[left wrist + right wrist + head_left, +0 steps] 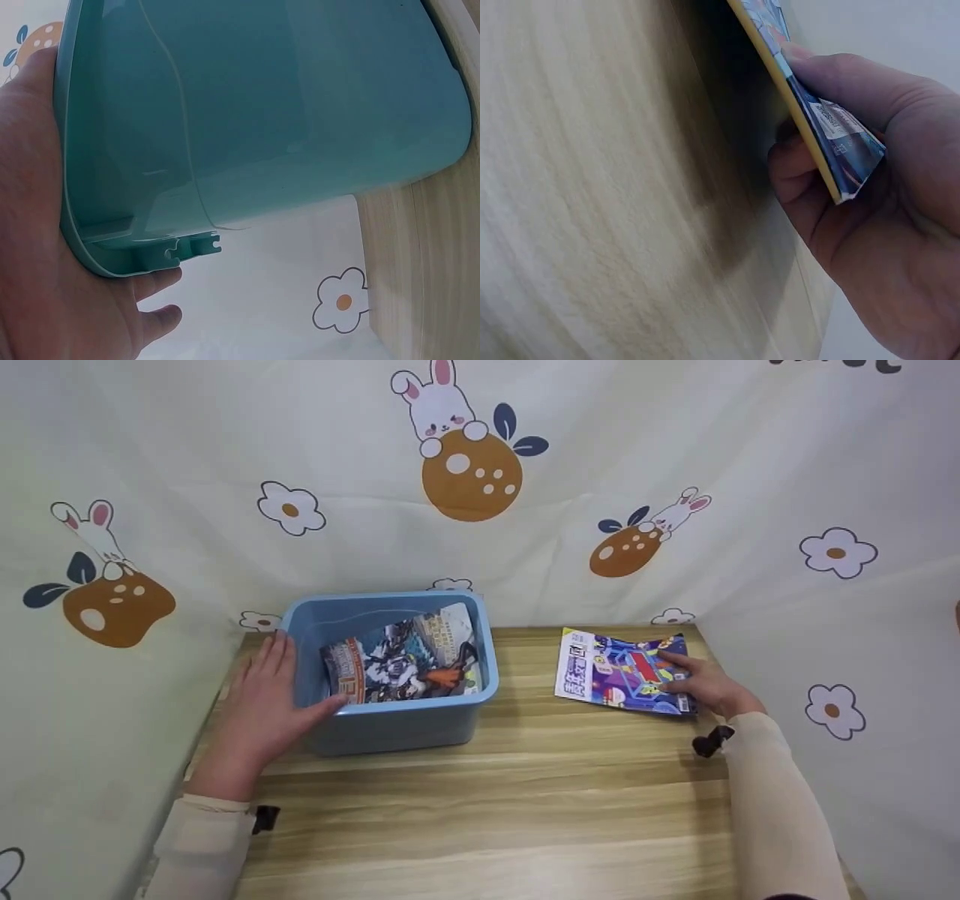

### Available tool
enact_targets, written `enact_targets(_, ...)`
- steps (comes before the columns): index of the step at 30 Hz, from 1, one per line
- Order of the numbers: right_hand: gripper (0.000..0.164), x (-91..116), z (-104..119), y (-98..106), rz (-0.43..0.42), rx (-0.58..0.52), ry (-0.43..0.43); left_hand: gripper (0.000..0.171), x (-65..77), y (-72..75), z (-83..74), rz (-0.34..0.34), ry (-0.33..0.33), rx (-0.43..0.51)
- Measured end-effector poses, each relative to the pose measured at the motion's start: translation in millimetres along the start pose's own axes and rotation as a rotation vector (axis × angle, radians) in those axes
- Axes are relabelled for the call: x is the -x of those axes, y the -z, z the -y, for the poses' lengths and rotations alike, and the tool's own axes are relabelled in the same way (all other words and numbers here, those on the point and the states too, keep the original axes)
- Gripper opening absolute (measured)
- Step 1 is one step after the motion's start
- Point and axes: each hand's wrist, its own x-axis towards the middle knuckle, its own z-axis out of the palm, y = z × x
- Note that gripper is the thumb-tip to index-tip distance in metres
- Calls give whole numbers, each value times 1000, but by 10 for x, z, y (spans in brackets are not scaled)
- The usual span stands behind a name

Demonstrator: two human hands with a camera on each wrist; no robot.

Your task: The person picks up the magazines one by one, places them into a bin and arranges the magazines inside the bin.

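Note:
My left hand point(259, 716) rests at the left end of a blue plastic bin point(397, 733), fingers stretched along the rim and thumb lying at the front corner. In the left wrist view, the palm lies against the bin's rim point(66, 165). Inside the bin lies a magazine point(401, 660) with a dark, busy cover, tilted against the walls. To the right, my right hand point(709, 686) grips a purple, colorful magazine point(611, 675) by its right edge. The right wrist view shows the thumb on top and curled fingers underneath, the magazine's near edge raised off the table.
A wood-grain table point(510, 802) carries the bin and stretches toward me. Behind and at both sides hangs a pale cloth point(360, 547) printed with rabbits and flowers, close behind the bin. Dark clips point(712, 741) sit at both wrists.

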Motion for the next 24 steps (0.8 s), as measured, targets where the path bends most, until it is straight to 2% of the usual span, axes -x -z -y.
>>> enact_targets(4,96,12,-35,-23,-19,-35,-14,132,19,-15,-1,2,1,0)
enact_targets(13,95,74,-79,-108,-48,-328,-15,133,43,-24,-5,-4,-6,-5)
enact_targets(20,92,82,-51,-168,-62,-474,16,133,20,-9,4,-8,-9,8)
enact_targets(24,91,82,0,-194,-73,-510,10,133,5,-4,8,-13,-14,5)
